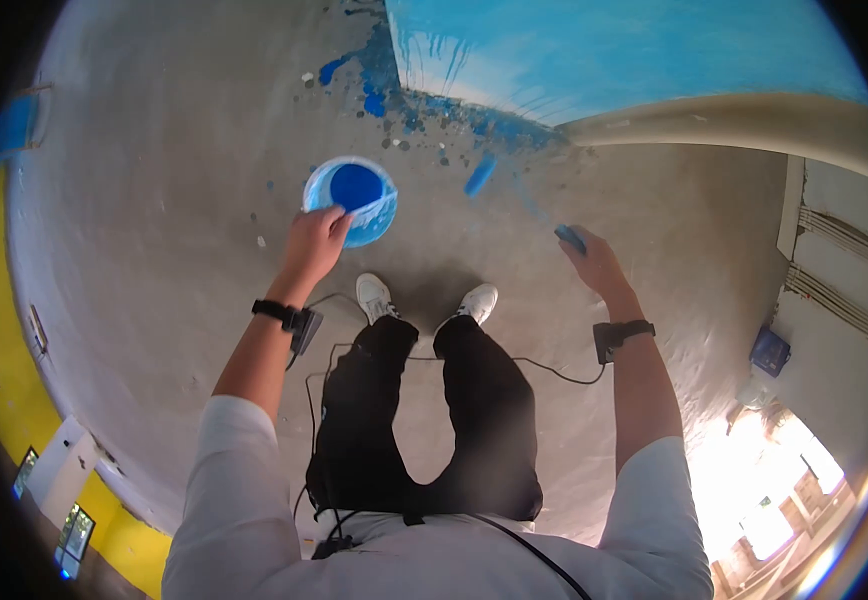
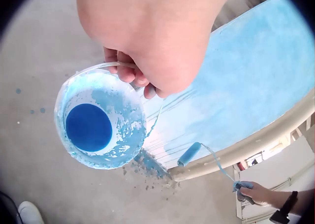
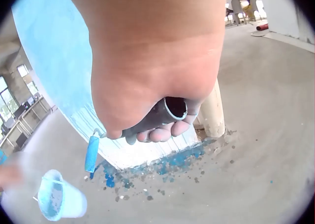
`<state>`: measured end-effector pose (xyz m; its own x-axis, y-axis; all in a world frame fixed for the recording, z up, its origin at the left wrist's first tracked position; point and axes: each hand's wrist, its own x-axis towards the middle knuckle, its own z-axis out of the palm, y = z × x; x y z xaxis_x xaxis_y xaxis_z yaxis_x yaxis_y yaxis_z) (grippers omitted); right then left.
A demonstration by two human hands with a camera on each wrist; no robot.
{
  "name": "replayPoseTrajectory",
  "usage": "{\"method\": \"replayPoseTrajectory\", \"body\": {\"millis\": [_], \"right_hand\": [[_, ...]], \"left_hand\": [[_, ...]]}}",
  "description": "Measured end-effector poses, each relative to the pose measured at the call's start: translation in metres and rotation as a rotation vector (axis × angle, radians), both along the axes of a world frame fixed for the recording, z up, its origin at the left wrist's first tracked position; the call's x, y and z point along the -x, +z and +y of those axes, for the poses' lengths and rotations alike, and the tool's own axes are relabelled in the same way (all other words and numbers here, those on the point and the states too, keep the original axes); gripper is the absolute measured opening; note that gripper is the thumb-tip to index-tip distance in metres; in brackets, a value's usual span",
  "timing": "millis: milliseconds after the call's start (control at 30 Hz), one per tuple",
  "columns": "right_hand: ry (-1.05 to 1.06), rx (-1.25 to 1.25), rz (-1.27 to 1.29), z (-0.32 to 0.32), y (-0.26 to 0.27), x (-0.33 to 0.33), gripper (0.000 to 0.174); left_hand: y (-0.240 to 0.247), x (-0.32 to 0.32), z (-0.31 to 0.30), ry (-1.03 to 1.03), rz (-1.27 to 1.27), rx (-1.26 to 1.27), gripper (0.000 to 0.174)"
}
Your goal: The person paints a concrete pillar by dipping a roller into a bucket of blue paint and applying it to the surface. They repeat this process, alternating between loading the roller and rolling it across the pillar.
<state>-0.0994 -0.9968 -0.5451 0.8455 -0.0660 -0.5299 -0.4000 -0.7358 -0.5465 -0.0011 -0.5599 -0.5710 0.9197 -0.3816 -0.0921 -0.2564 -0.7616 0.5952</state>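
Observation:
My left hand grips the thin handle of a white paint bucket. Blue paint pools in the bottom, and lighter blue smears coat the inner wall. Off to the right, my right hand holds a paint roller by its dark tubular grip, fingers wrapped around it. The roller's light-blue sleeve points forward and left, apart from both bucket and wall. In the right wrist view the back of the hand covers part of the grip.
Ahead stands a wall painted light blue, with drips along its lower white strip. A beige round pipe or column adjoins it. Blue splatters mark the grey floor at the wall's corner. Cables hang across my legs above white shoes.

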Motion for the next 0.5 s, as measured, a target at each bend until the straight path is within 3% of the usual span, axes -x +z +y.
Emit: {"method": "replayPoseTrajectory", "body": {"millis": [133,233,500], "right_hand": [[-0.107,-0.034,-0.097,0.021,-0.015,-0.012,0.027],[-0.148,-0.078,-0.259,0.025,-0.051,-0.023,0.028],[-0.260,-0.166,-0.131,-0.006,-0.147,-0.060,0.034]], "left_hand": [[-0.009,-0.012,-0.027,0.093,0.037,0.071,0.022],[-0.015,-0.020,-0.048,0.050,0.066,0.106,0.019],[-0.086,-0.043,-0.084,0.099,0.007,-0.082,0.023]]}}
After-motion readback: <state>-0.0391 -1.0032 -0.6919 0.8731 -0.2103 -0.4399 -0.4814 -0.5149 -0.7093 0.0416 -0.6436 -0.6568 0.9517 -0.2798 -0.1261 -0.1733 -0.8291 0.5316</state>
